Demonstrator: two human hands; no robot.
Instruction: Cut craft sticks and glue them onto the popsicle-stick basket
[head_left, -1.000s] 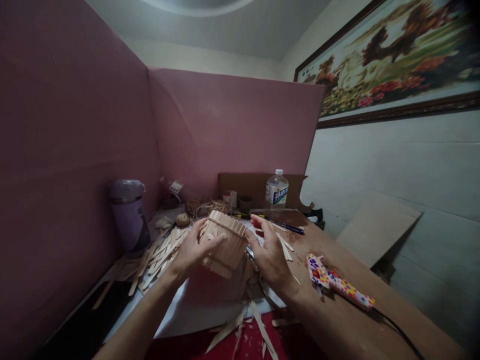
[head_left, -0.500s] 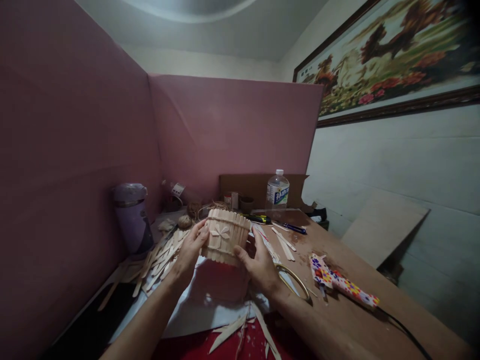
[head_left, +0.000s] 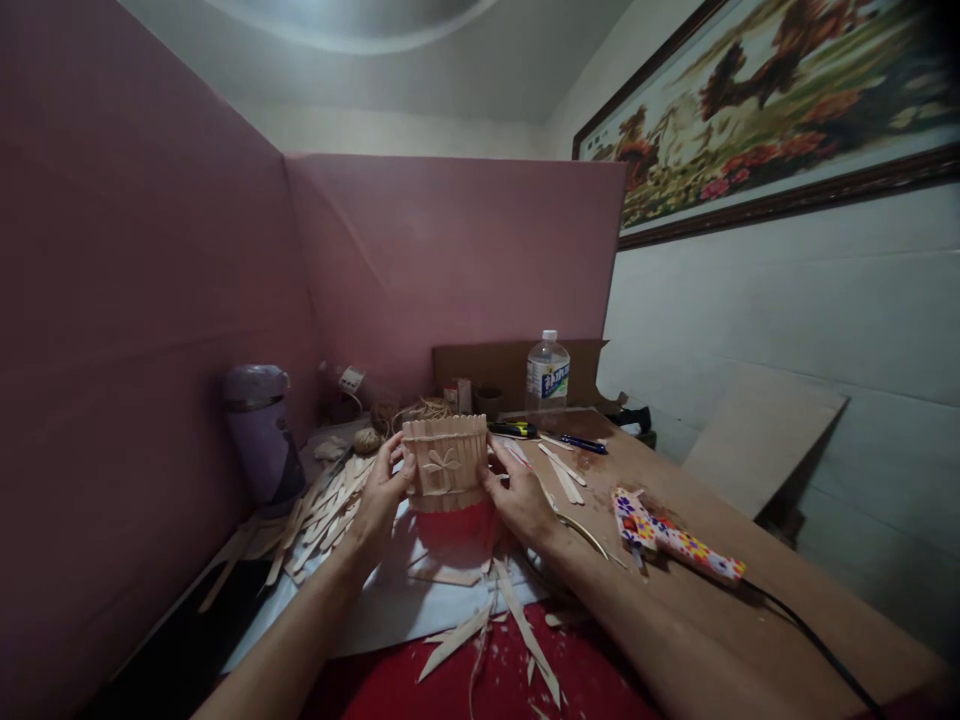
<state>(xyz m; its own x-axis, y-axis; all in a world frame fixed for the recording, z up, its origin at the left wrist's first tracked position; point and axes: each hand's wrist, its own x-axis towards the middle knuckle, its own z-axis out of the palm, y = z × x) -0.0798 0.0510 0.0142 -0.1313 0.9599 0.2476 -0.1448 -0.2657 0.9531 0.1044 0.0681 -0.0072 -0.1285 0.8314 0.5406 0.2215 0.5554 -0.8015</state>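
Observation:
A small basket made of wooden craft sticks (head_left: pixel 444 463) stands upright between my hands, with a stick flower on its near face. My left hand (head_left: pixel 381 497) grips its left side, fingers wrapped round the wall. On the right side my right hand (head_left: pixel 520 496) holds it the same way. The basket is over a white sheet (head_left: pixel 390 600) near the table's middle.
Loose craft sticks (head_left: pixel 322 510) lie to the left, cut slivers (head_left: pixel 517 620) in front. A flower-patterned glue gun (head_left: pixel 675 540) with a black cord lies at right. A purple jug (head_left: pixel 259 430), water bottle (head_left: pixel 547 372), twine, utility knife (head_left: pixel 514 429) and pen stand behind.
The basket has been turned from tilted on its side to upright, flower facing me, and lowered toward the sheet. Both hands kept hold of it.

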